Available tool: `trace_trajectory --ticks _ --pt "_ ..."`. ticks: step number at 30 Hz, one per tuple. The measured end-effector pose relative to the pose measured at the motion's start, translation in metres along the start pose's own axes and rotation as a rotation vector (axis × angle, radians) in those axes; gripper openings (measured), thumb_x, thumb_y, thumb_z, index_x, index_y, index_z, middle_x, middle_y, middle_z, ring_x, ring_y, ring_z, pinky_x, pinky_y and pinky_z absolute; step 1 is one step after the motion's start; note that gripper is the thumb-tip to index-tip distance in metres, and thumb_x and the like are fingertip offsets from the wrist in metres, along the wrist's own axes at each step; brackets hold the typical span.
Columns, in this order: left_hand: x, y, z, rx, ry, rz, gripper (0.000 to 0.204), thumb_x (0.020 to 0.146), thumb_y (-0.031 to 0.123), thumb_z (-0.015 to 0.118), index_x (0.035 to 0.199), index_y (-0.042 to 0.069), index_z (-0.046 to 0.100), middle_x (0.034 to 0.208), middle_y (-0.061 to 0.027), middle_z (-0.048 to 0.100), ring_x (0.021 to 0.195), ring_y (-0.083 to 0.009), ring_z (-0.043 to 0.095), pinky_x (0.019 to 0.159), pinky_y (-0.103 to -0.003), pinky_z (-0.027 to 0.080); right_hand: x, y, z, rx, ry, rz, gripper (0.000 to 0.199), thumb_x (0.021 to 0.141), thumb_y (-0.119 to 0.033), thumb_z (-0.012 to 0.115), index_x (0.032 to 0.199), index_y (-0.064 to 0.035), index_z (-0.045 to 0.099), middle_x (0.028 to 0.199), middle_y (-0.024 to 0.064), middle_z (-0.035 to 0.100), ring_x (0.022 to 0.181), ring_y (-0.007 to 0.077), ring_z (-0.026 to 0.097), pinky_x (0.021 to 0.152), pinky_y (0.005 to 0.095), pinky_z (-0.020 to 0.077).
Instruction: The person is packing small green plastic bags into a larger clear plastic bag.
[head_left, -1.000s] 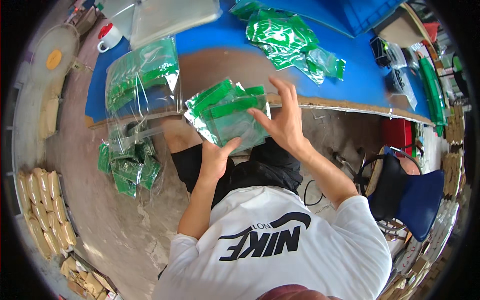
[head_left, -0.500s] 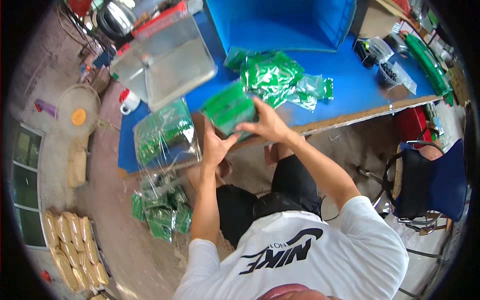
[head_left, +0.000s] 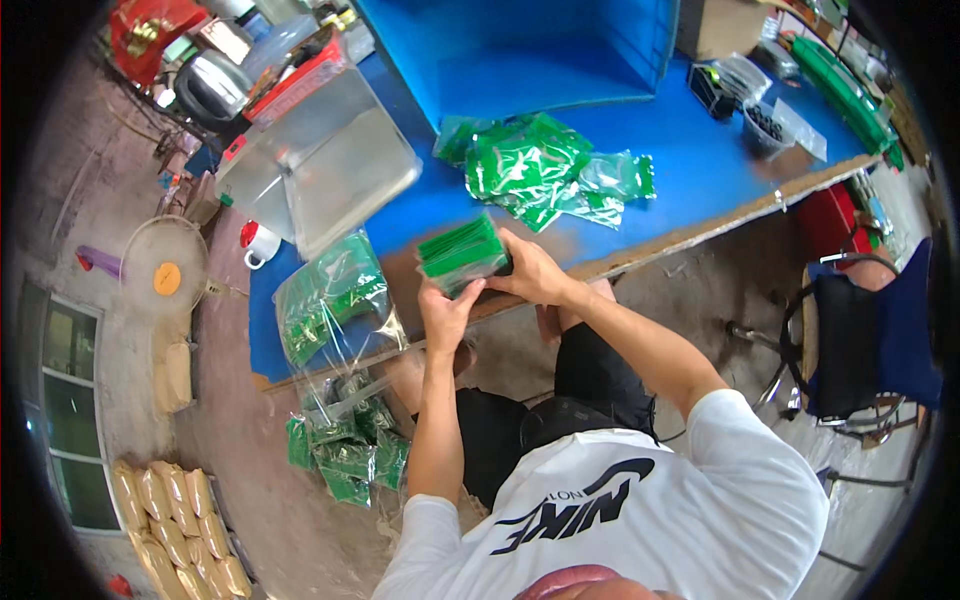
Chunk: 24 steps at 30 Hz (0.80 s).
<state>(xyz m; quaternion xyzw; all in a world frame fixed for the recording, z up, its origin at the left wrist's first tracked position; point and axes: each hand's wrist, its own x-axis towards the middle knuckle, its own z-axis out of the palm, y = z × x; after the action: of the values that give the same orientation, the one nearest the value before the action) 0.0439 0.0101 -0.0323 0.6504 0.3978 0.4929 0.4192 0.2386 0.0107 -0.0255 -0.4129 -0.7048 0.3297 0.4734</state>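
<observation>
Two bare hands meet at the near edge of the blue table [head_left: 700, 150], and between them they grip one stack of green packets [head_left: 462, 256]. The left hand [head_left: 447, 313] is closed on the stack's near side from below, fingers curled up against it. The right hand [head_left: 533, 272] is closed over its right end, thumb toward the stack. The stack sits just above the table edge, tilted, with its flat green top showing.

Left of the hands, one clear plastic bag with green packets [head_left: 330, 295] inside lies on the table and spills over its edge. Below it, down on the floor, one heap of more green bagged packets [head_left: 345, 450] rests beside the person's knee; how many bags make it up cannot be told.

Farther along the table, just beyond the hands, lies one loose pile of green packets in clear wrap [head_left: 540, 170]. To the left stands one clear plastic bin [head_left: 320, 165], and beside it one white cup with a red top [head_left: 260, 243]. At the right stands one dark chair [head_left: 865, 340]. One blue upright panel [head_left: 520, 45] closes off the far side
</observation>
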Motion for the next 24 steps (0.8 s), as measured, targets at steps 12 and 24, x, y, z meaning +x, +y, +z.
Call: trace_trajectory --ticks 12,24 --pt "-0.062 0.018 0.004 -0.36 0.082 -0.39 0.036 0.083 0.006 0.077 0.116 0.0 0.064 0.11 -0.0065 0.07 0.094 -0.0189 0.068 0.085 -0.034 0.055 0.018 -0.037 -0.027 -0.114 -0.214 0.108 0.04 0.083 -0.021 0.079 0.111 0.0001 0.06 0.087 0.0122 0.066 0.076 0.0188 0.064 0.069 0.035 0.0524" --pt "-0.153 -0.028 -0.018 -1.2 0.367 -0.622 0.052 0.088 0.01 0.07 0.135 0.002 0.048 0.129 -0.016 0.06 0.119 -0.0326 0.059 0.097 -0.047 0.052 -0.023 0.011 -0.033 -0.856 -0.311 -0.356 0.082 0.088 -0.06 0.064 0.142 -0.0016 0.046 0.145 0.0259 0.046 0.139 0.0397 0.041 0.113 0.0538 0.033"
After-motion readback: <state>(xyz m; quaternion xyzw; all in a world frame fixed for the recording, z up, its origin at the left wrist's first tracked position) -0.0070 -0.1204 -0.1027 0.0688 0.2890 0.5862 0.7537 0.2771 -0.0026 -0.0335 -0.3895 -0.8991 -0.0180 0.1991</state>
